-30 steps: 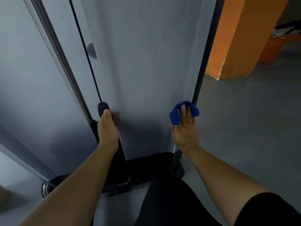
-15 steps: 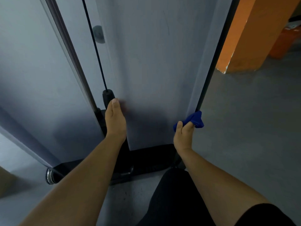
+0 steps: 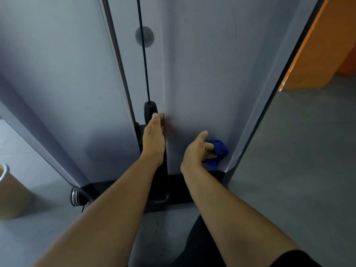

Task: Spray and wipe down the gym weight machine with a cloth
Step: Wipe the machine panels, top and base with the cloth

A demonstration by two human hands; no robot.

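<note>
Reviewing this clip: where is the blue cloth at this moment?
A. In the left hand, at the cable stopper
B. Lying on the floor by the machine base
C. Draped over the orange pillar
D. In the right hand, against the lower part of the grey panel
D: the right hand holds the blue cloth low against the grey panel, near its right edge.

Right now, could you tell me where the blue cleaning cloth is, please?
In the head view, the crumpled blue cleaning cloth is held by the right hand against the grey machine panel, low near its right edge, just above the black base.
</note>
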